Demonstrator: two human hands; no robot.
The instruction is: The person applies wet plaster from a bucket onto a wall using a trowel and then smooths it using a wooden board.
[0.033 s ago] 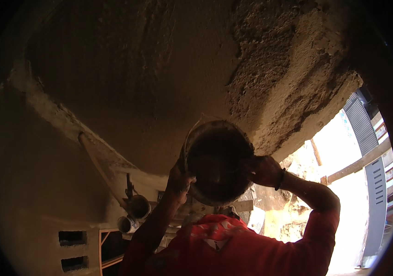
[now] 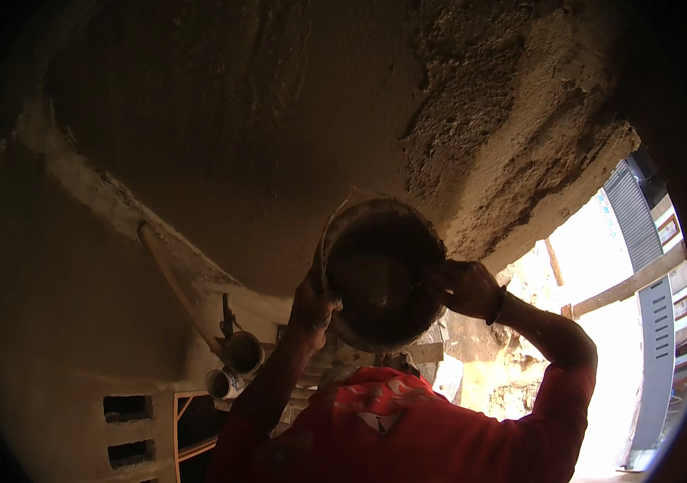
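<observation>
Head view only: the wearer's own hands don't show in it, so can't tell whether they're spread or closed; the hands in frame belong to a co-worker in a red shirt point(image 2: 408, 435), low centre, arms raised; round shallow pan point(image 2: 379, 274) is up overhead, just under the ceiling point(image 2: 222, 137), hollow side facing the camera, dark and crusted inside, pale rim along its upper left edge; picture-left hand point(image 2: 311, 310) is clamped on the pan's lower left rim, fingers curled over the edge, thumb hidden; picture-right hand point(image 2: 464, 288) is pressed against the right rim, fingers together and wrapped round the edge, dark wristband point(image 2: 498, 307) on that wrist; forearms bent, elbows out to either side; whether the pan rests on the head or only hangs in the hands, can't tell, that part is too dark; ceiling is grey-brown plaster, smooth on the left, with a rough lumpy patch point(image 2: 480, 121) up right, just above and beside the pan; a thin wooden pole point(image 2: 174, 282) leans diagonally along the ceiling-to-wall edge on the left; two pipe ends point(image 2: 243, 352) show open mouths just below the pole's lower end, near the picture-left elbow; wall point(image 2: 61, 322) lower left has two rectangular holes point(image 2: 127, 408) one above the other; right side is a bright daylight opening point(image 2: 601, 354), washed out, crossed by a wooden beam point(image 2: 633, 282), with a grey slatted shutter point(image 2: 649, 322) at its outer edge.
</observation>
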